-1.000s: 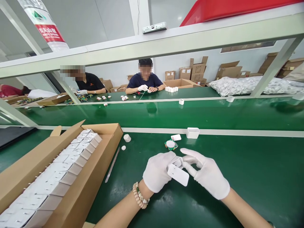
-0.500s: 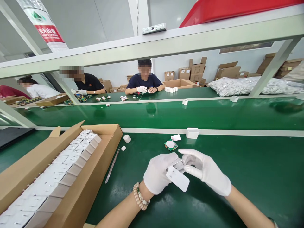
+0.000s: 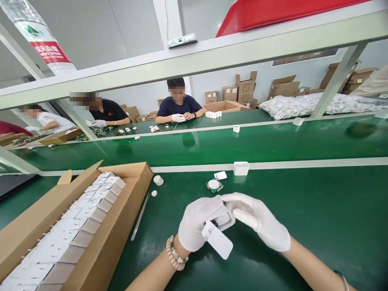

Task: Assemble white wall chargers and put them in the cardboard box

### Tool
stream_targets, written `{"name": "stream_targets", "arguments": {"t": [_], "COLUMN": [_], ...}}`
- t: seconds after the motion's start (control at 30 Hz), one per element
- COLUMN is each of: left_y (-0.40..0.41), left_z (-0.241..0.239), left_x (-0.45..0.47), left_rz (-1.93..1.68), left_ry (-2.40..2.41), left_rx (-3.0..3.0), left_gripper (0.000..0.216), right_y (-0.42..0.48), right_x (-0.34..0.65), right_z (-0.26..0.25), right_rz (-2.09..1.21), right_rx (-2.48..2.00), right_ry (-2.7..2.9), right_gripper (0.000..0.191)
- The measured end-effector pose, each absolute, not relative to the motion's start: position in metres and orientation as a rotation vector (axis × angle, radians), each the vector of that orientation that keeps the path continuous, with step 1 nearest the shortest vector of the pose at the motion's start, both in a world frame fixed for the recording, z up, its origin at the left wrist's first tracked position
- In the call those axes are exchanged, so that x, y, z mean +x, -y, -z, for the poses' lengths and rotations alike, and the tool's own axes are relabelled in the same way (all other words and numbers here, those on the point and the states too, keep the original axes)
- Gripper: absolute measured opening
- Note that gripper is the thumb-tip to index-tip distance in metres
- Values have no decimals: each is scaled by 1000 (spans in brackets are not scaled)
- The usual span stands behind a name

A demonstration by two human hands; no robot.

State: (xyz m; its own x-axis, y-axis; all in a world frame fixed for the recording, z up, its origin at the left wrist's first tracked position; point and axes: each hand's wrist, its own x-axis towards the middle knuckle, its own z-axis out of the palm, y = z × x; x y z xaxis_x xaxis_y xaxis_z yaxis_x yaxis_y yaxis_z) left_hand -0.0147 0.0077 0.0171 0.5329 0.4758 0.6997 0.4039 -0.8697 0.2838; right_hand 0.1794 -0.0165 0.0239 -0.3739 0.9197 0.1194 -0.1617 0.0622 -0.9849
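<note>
Both of my hands wear white gloves and meet over the green bench. My left hand (image 3: 195,224) grips a white plastic housing (image 3: 222,218) with its flat white lid (image 3: 217,240) hanging open toward me. My right hand (image 3: 257,220) closes on the housing's far side, fingers curled round it. Just beyond my hands lie a small green circuit board with a white disc (image 3: 214,185), a loose white lid (image 3: 220,175) and an open white shell (image 3: 241,168).
A long cardboard box (image 3: 121,226) of white housings in rows lies at my left, with tweezers (image 3: 139,217) and two small white caps (image 3: 158,180) beside it. A green conveyor (image 3: 212,145) runs across; people in gloves work on its far side. Cartons and bagged white parts (image 3: 291,107) sit behind.
The housing has tilted down and toward me in my hands, its lid swinging lower. My right fingers have closed more round it. The view has shifted slightly.
</note>
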Motion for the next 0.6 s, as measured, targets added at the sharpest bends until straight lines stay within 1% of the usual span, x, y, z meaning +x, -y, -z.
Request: {"name": "stream_targets", "arguments": {"t": [0.1, 0.3, 0.43, 0.53, 0.6], "left_y": [-5, -4, -4, -2, -1], "left_z": [-22, -19, -14, -15, -17], "left_x": [-17, -15, -15, -14, -13], "left_rz": [-1270, -1336, -1355, -1286, -1208], "left_ry": [-741, -694, -648, -783, -876], "left_rx": [2676, 2677, 2634, 2611, 2622], "left_gripper": [27, 22, 31, 19, 15], "right_y": [17, 17, 17, 17, 19], "right_x": [181, 183, 183, 181, 178], "right_z": [-24, -16, -16, -19, -18], "right_rz": [-1457, -1360, -1383, -1266, -1176], "right_rx": [-772, -765, -795, -837, -891], "right_ry": [1444, 1567, 1561, 1648, 1739], "right_gripper": [33, 39, 39, 45, 56]}}
